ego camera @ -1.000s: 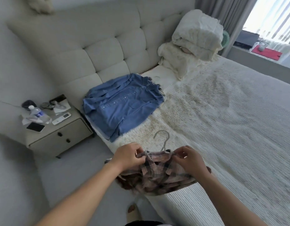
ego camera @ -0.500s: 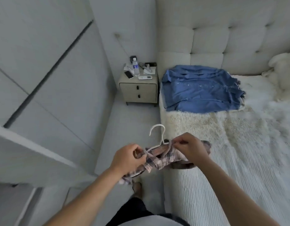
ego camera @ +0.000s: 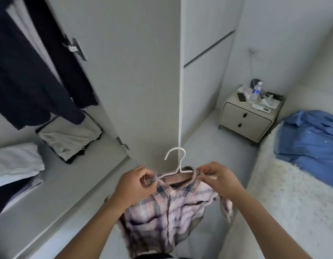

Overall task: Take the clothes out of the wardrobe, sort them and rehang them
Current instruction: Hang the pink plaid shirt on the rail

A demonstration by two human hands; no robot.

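Head view, items listed by size. Wardrobe: open, its door edge running down the middle of the frame; dark garments are hung at 10 o'clock, folded clothes are stacked on its shelf at 9 o'clock. Bed: seen at 3 o'clock, with a blue denim shirt laid flat on it; a bedside cabinet stands beyond at 2 o'clock. Plaid shirt: held at 6 o'clock, in front of the wardrobe door, draped on a white hanger whose hook points up. It is judged light, soft and limp, liable to slide off the thin hanger arms if tilted. Left hand: the collar and the hanger's left shoulder are pinched between curled fingers. Right hand: the right shoulder of collar and hanger is pinched likewise. For rehanging, the hanger is best taken at the neck below the hook, so the cloth is carried level; a grip on fabric alone would be judged unreliable.
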